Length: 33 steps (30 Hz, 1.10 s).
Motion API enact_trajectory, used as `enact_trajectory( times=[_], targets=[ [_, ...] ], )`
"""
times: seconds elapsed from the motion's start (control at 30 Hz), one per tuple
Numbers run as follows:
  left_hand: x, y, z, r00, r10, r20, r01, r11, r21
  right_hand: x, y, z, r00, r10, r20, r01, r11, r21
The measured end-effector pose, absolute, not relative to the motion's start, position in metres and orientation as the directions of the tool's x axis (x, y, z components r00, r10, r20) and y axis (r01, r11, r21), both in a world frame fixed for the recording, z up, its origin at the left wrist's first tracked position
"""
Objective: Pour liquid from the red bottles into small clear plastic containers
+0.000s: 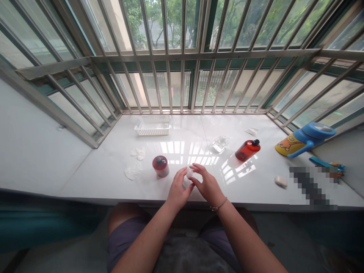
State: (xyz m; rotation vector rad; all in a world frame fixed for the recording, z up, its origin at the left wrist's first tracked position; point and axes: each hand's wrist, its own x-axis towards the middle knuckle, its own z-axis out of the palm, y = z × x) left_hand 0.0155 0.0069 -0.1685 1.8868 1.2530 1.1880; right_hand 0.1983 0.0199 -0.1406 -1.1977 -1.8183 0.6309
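Note:
Near the front edge of the white counter, my left hand (179, 186) is closed around a small see-through container (186, 183), partly hidden by the fingers. The fingers of my right hand (209, 185) pinch the whitish round top (190, 173) of that container. Whether the top is seated or loose, I cannot tell. Just left of my hands a dark red bottle (160, 167) with a dark cap stands upright. Farther right, a red-orange see-through bottle (247, 151) with a black cap appears tilted in this view.
A white perforated basket (152, 127) sits at the back left. Crumpled white tissues (133, 170) lie left. A clear plastic piece (221, 144), another tissue (251, 131), a pale soap-like lump (281, 181) and a blue-yellow handled cup (304, 140) are right. Metal bars (182, 87) border the counter behind.

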Motion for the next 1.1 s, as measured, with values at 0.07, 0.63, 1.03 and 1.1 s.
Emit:
enact_trajectory(
  times=[0.07, 0.63, 1.03, 1.1],
  targets=[
    [0.015, 0.004, -0.167, 0.141, 0.941, 0.308, 0.373, -0.339, 0.864, 0.206, 0.016, -0.148, -0.073, 0.911, 0.406, 0.48, 0.388, -0.786],
    [0.014, 0.004, -0.155, 0.161, 0.969, 0.187, 0.301, -0.229, 0.926, 0.193, -0.008, -0.146, 0.077, 0.951, 0.298, 0.333, 0.257, -0.907],
    [0.006, 0.002, -0.15, 0.16, 0.966, 0.203, 0.417, -0.252, 0.873, 0.174, 0.005, -0.137, 0.075, 0.959, 0.272, 0.449, 0.211, -0.868],
    [-0.004, -0.002, -0.132, 0.201, 0.932, 0.301, 0.516, -0.362, 0.777, 0.173, 0.009, -0.134, 0.08, 0.957, 0.28, 0.456, 0.214, -0.864]
  ],
)
